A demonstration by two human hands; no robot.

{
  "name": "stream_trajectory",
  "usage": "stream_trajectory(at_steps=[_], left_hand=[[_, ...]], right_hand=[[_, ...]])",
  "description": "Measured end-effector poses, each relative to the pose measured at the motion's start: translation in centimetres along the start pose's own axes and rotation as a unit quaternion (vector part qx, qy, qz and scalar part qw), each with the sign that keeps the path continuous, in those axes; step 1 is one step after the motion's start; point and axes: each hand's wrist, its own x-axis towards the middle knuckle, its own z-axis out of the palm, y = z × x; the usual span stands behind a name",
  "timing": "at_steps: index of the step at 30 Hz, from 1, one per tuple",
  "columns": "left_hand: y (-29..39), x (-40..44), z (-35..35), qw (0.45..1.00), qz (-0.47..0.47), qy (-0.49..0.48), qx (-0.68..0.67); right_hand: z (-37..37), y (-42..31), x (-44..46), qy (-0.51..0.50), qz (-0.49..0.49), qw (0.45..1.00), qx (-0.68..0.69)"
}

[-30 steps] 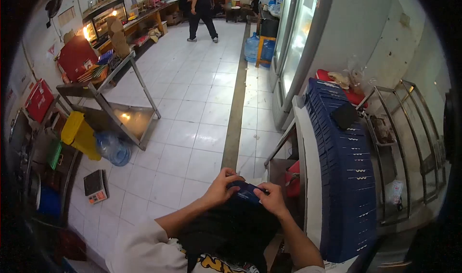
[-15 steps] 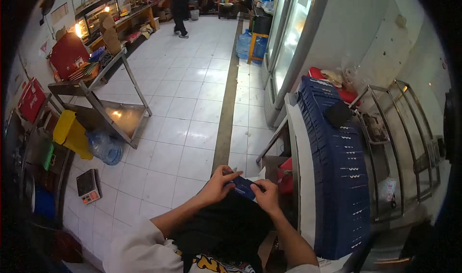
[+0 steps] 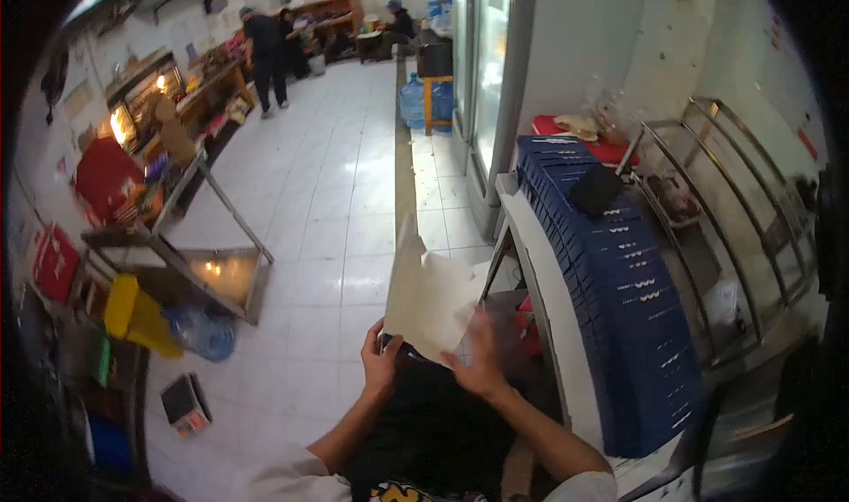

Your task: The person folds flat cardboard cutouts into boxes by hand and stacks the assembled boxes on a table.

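A cream sheet of paper (image 3: pixel 427 303), creased and partly folded, stands up in front of my dark apron. My left hand (image 3: pixel 380 365) is closed on its lower left corner, thumb on the near side. A small dark edge shows by that thumb; what it belongs to is hidden. At the sheet's lower right edge is my right hand (image 3: pixel 482 365), its thumb near the corner and its fingers raised and smeared by motion, so its grip is unclear. To the right, long rows of navy blue pieces (image 3: pixel 632 325) with white marks lie overlapped on a white table (image 3: pixel 553 276).
A black block (image 3: pixel 595 190) rests on the blue rows. Metal racks (image 3: pixel 707 228) stand at the right, a glass-door fridge (image 3: pixel 482 86) ahead. At left are a metal table (image 3: pixel 234 281), a water bottle (image 3: pixel 202 332), a yellow bin (image 3: pixel 134 314) and a scale (image 3: pixel 186 405). People are farther back.
The small navy piece held between both hands is now out of sight; the cream sheet is raised in its place. My hands have moved slightly, and the view has tilted up.
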Motion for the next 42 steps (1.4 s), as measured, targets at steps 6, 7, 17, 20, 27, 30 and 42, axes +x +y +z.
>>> stream_trajectory(at_steps=[6,7,17,20,27,30,42], left_hand=[[-1.2,0.4,-3.0,0.984,0.079,-0.153,0.043],[-3.9,1.9,-4.3,0.978,0.067,-0.184,0.067],[5.8,-2.3,4.1,0.895,-0.281,-0.256,-0.233],[-1.6,4.3,0.4,0.919,-0.258,-0.128,-0.269],[-0.2,-2.9,6.4,0.988,-0.032,0.047,-0.146],[-2.5,-1.4,4.6,0.983,-0.097,0.025,-0.155],[-0.7,-1.2,2.4,0.962,-0.201,-0.058,-0.176]], right_hand=[[-1.6,4.2,-0.1,0.124,0.562,0.666,0.474],[-1.2,3.9,-0.1,0.136,0.545,0.664,0.494],[-2.6,-0.8,-0.3,-0.021,-0.003,0.997,0.074],[-1.2,-1.7,-0.4,-0.128,-0.100,0.981,0.104],[0.4,0.2,-1.7,-0.024,0.290,0.836,0.466],[-0.3,0.8,-1.7,-0.115,0.272,0.862,0.412],[-1.1,-0.5,-0.4,-0.207,0.141,0.930,0.269]])
